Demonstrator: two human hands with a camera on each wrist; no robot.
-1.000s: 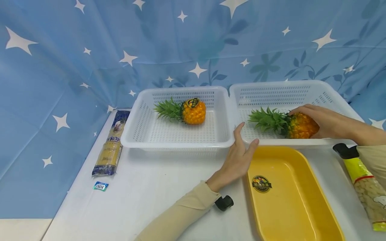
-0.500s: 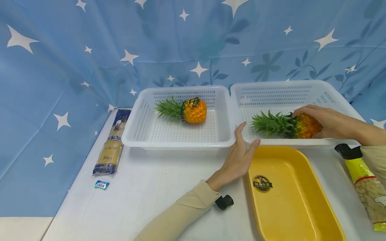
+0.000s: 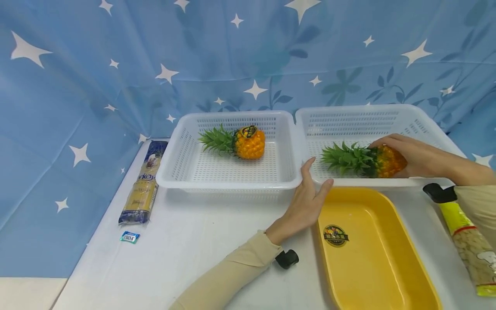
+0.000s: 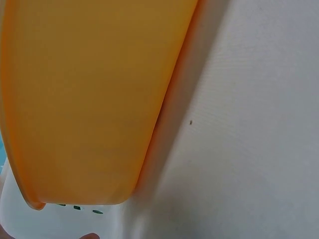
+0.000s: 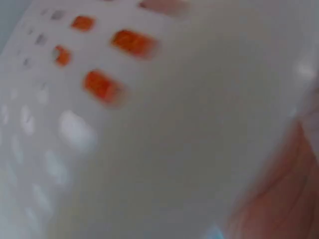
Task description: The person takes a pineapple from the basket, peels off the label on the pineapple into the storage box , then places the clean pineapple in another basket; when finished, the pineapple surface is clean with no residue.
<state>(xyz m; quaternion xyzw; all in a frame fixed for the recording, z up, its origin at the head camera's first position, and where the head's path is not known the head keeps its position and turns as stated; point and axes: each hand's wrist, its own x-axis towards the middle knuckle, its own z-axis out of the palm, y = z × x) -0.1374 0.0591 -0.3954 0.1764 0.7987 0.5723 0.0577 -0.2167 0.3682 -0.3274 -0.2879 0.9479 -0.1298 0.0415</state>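
In the head view my right hand grips the orange body of a small pineapple, which lies on its side in the right white basket. Its green leaves point left, and the palm covers part of the fruit. My left hand, index finger straight and thumb spread, is at the front corner where this basket meets the left white basket. A second pineapple with a dark label rests in that left basket. Through the slots of the basket wall, the right wrist view catches orange bits.
In front of the right basket stands a yellow tray, also large in the left wrist view. A pasta packet and a small blue-green sachet lie at the left. Near my right sleeve is a bag of pale snacks. Behind hangs a blue curtain.
My right hand and the pineapple have shifted slightly right, then back left, within the basket. My left hand stays in place.
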